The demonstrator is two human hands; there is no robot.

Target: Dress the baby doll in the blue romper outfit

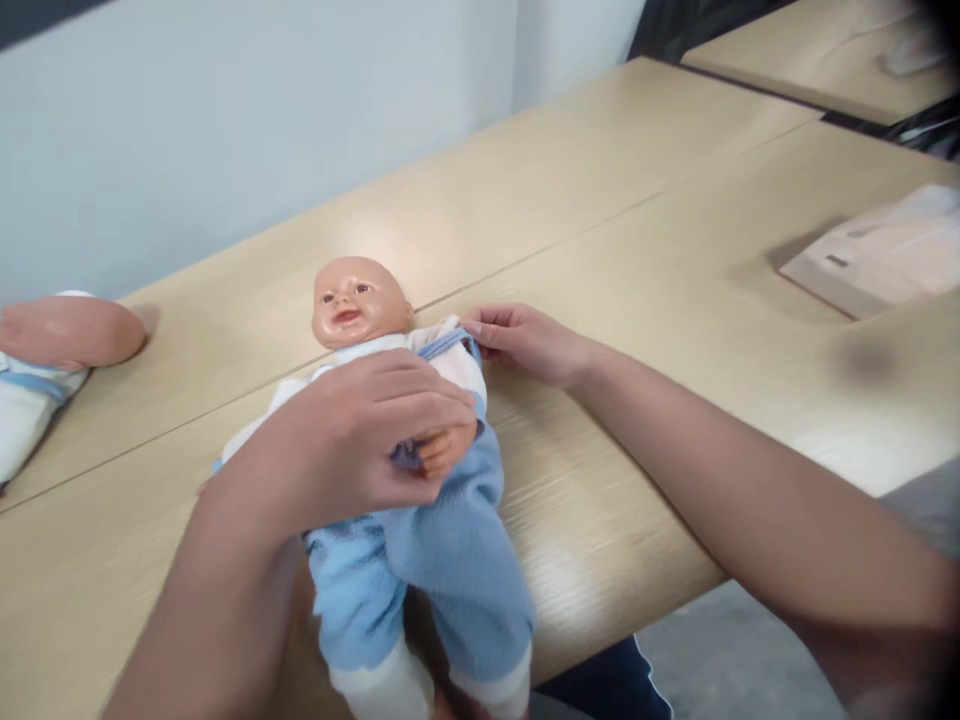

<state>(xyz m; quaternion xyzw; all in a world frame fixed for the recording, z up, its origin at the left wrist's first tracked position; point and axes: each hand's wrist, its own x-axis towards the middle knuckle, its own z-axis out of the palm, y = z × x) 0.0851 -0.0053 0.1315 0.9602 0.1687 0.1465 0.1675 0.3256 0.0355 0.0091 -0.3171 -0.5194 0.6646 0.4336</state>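
A baby doll (pixel 361 298) lies on its back on the wooden table, its head away from me. It wears a white top and blue overalls (pixel 457 545). Across its body reaches my left hand (pixel 367 430), closed around the doll's forearm, with the small doll hand (pixel 448 448) sticking out beside my fingers. At the doll's shoulder, my right hand (pixel 517 338) pinches the blue strap (pixel 450 342) where it meets the white sleeve. The doll's chest is partly hidden behind my left hand.
A second doll (pixel 82 330) lies at the left edge. Far right on the table (pixel 637 250) rests a pale pink box-like object (pixel 874 255). A light wall (pixel 262 110) stands behind the table, and another table (pixel 810 55) is at the top right.
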